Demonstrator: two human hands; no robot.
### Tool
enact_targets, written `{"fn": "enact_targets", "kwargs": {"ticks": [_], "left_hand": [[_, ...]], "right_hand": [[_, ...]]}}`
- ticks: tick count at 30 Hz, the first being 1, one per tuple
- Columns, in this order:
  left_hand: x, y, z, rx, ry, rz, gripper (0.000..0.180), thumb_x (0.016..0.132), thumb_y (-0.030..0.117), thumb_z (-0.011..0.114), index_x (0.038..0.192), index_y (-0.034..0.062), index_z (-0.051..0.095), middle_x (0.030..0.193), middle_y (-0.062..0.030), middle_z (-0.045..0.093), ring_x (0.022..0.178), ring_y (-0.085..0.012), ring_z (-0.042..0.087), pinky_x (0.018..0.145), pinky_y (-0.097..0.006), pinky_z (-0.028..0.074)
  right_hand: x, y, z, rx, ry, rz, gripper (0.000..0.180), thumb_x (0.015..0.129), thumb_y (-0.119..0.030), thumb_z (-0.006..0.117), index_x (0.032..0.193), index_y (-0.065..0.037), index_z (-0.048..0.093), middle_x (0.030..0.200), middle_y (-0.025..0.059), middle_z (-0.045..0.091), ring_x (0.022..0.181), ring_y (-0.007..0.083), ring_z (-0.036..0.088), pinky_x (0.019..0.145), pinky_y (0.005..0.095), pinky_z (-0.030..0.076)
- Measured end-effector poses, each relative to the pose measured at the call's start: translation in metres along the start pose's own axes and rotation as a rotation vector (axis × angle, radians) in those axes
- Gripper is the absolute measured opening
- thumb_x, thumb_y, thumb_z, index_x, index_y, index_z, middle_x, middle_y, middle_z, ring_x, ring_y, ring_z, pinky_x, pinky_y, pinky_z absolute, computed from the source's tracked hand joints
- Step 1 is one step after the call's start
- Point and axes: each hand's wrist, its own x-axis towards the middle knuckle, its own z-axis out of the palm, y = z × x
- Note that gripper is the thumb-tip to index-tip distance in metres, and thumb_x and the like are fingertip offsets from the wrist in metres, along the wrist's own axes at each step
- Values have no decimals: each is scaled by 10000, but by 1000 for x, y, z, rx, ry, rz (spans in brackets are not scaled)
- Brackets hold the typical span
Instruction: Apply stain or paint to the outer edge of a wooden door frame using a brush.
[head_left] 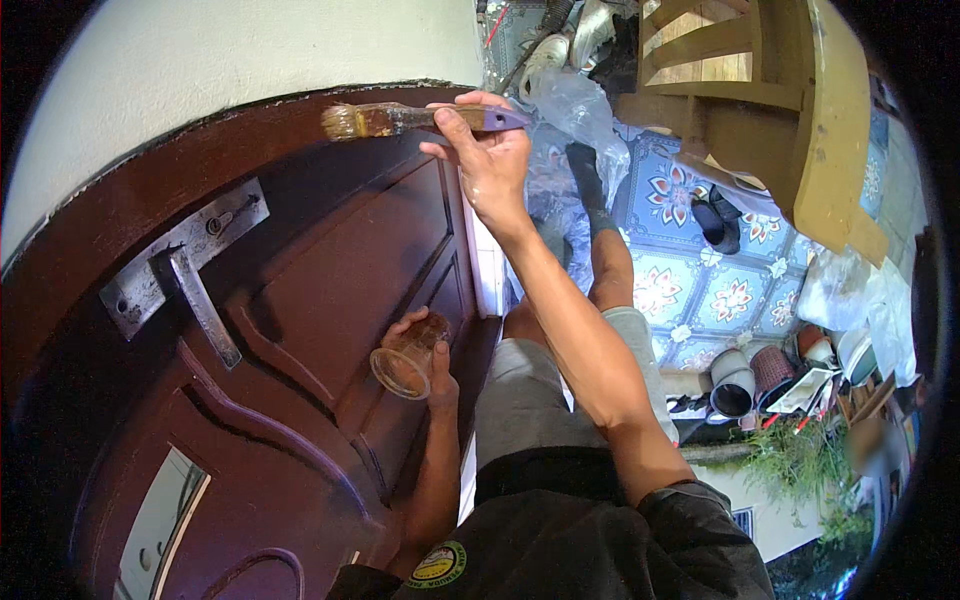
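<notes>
My right hand grips a paintbrush with a purple-tipped handle. Its pale, stained bristles point left and lie in front of the upper edge of a dark brown door frame; whether they touch it I cannot tell. Lower down, my left hand is wrapped round a clear plastic cup with brown residue on its wall. The cup is held tilted before the brown panelled door. Left of both hands, a metal lock plate with a lever handle is fixed to the door.
A white wall borders the frame. Behind my right arm, a plastic bag and dark shoes lie on blue flowered tiles. A wooden chair stands at the upper right. Buckets and plants are farther right.
</notes>
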Motion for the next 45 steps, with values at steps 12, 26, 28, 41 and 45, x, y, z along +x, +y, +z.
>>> {"fn": "enact_targets", "kwargs": {"ticks": [12,26,28,41,45], "left_hand": [[-2,0,-3,-71,-50,33,390,846,91,573,1205,65,421,1159,-142,533,1121,-268,498,974,-412,399],[17,-2,11,-69,-73,28,399,836,95,606,1192,69,426,1164,-154,534,1118,-262,505,937,-384,440],[18,0,13,-78,-14,24,383,839,94,599,1183,68,431,1159,-155,536,1113,-263,508,925,-375,453],[23,9,36,-91,-53,32,398,820,94,618,1173,67,438,1159,-154,533,1128,-276,509,969,-419,413],[25,10,36,-83,-53,5,410,812,75,615,1180,69,434,1162,-160,531,1128,-281,507,972,-419,412]], "right_hand": [[24,2,-38,-221,231,19,284,844,-124,700,1039,1,536,895,82,597,771,143,616,596,294,602],[43,25,-45,-301,206,75,280,821,-119,722,1021,-4,563,854,63,605,729,126,615,595,285,596],[45,22,-60,-369,212,52,248,830,-119,712,1010,-19,573,891,74,637,746,130,636,588,268,582],[10,-29,-49,-188,101,44,248,816,-22,695,1008,-15,539,1011,131,645,856,145,637,655,274,584],[8,-29,-36,-25,174,186,310,844,-52,674,1106,-5,515,1025,141,644,854,174,650,702,296,588]]}}
